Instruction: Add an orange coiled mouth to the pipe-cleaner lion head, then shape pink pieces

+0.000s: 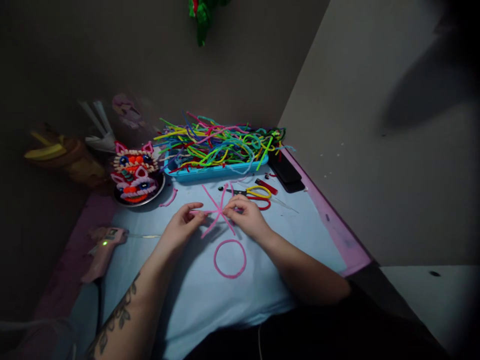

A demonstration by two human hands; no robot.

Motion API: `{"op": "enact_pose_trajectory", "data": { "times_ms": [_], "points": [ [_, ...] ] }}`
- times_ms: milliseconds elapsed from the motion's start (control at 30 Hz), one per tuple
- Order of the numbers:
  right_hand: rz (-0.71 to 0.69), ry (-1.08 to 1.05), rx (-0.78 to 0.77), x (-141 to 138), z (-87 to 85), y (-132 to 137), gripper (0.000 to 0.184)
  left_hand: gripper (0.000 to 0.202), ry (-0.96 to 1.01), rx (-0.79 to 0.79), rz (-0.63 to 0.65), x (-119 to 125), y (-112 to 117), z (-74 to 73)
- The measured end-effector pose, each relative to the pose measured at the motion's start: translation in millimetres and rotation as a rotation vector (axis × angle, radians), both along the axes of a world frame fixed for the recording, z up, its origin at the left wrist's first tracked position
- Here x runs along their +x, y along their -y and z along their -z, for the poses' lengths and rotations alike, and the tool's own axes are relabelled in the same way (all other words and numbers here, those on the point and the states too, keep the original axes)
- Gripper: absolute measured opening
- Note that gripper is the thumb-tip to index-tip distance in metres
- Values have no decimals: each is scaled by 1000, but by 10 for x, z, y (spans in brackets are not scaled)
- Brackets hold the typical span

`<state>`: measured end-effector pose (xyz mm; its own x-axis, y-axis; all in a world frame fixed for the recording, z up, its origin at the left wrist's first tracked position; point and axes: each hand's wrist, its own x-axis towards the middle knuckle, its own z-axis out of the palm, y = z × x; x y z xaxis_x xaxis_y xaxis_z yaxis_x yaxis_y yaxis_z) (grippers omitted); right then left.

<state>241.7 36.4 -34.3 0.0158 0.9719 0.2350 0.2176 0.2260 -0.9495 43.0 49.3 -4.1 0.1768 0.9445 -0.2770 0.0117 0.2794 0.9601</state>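
Several pink pipe cleaners (pixel 216 211) cross in a star shape on the light blue table cover (pixel 195 295). My left hand (pixel 185 220) pinches one end of them at the left. At the crossing point, my right hand (pixel 245 212) is closed in a pinch on the same pipe cleaners. A pink pipe-cleaner ring (pixel 230 258) lies flat on the cover just in front of my hands, touched by neither.
A blue tray (pixel 215 171) heaped with colourful pipe cleaners stands behind. Yellow and red scissors (pixel 258 195) lie right of centre, a black box (pixel 287 172) beyond them. A pipe-cleaner lion head (pixel 135 172) sits on a plate at left. A pink glue gun (pixel 103 250) lies near the left edge.
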Motion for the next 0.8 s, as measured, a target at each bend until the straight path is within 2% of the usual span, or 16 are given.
{"op": "enact_pose_trajectory", "data": {
  "times_ms": [233, 367, 467, 600, 800],
  "points": [
    [60, 13, 66, -38, -28, 42, 9, 47, 42, -90, 163, 38, 64, 49],
    [56, 43, 73, -41, -35, 53, 9, 44, 27, -121, 151, 2, 35, 32],
    [44, 50, 39, -34, -23, 47, 9, 44, 11, -114, 132, -24, 10, 21],
    [-6, -2, -26, -22, 10, 19, 9, 45, 5, -91, 168, -22, 13, 21],
    [-42, -97, -146, -43, 42, -9, 23, 40, -52, -52, 252, -4, 24, 39]
  ]
}}
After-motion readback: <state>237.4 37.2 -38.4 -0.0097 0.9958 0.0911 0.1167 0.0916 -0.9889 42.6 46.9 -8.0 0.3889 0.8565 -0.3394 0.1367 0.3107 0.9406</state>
